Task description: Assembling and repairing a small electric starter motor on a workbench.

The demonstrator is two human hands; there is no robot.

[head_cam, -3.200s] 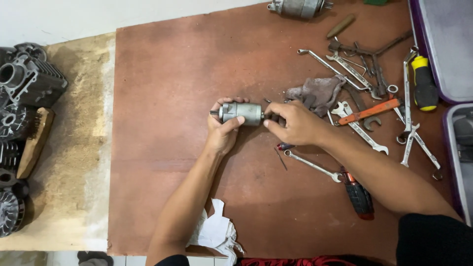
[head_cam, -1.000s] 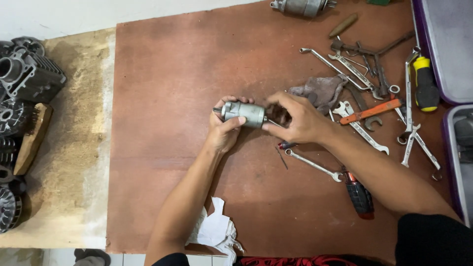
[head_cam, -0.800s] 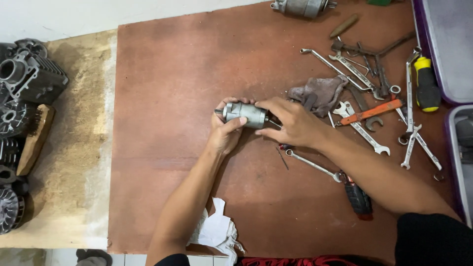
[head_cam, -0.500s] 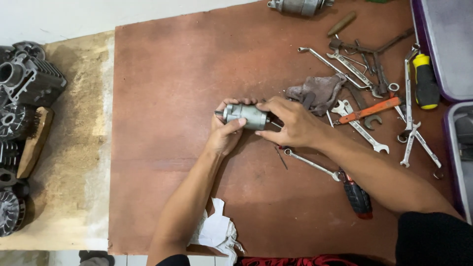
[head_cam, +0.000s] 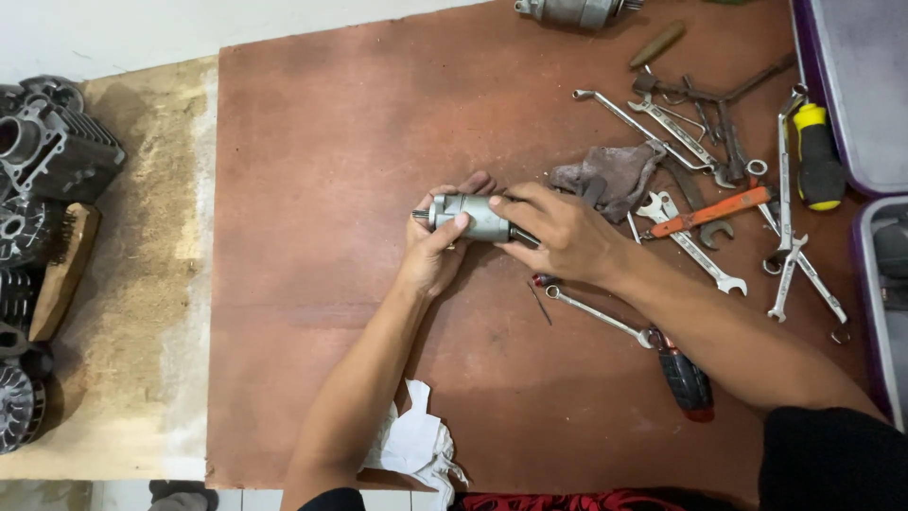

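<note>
Small grey cylindrical motor (head_cam: 470,216) is held up off the brown board (head_cam: 322,284), near its middle, lying sideways w/ shaft stub pointing left. Left hand (head_cam: 437,248) wraps it from below, grip closed round the body, thumb over the top, prob. to steady it. Right hand (head_cam: 553,232) grip is closed on the motor's right end, fingers curled over the end cap, a thin dark rod sticking out there; looks like it works that end while the left braces.

Tools lie fanned on the right of the board, within the right arm's reach: approx 6+ wrenches/spanners in a pile (head_cam: 700,161) (overlap, exact count unclear), 1 orange-handled tool (head_cam: 714,212), 1 yellow/black screwdriver (head_cam: 818,156), 1 red/black screwdriver (head_cam: 683,377), 1 loose combination wrench (head_cam: 596,314) just below the right wrist, 1 grey rag (head_cam: 610,175). 1 second motor (head_cam: 577,9) at top edge. 1 white crumpled paper (head_cam: 416,445) by left forearm. Engine parts (head_cam: 47,170) stacked off-board at left, several, not countable. 2 purple trays (head_cam: 861,85) at right.
</note>
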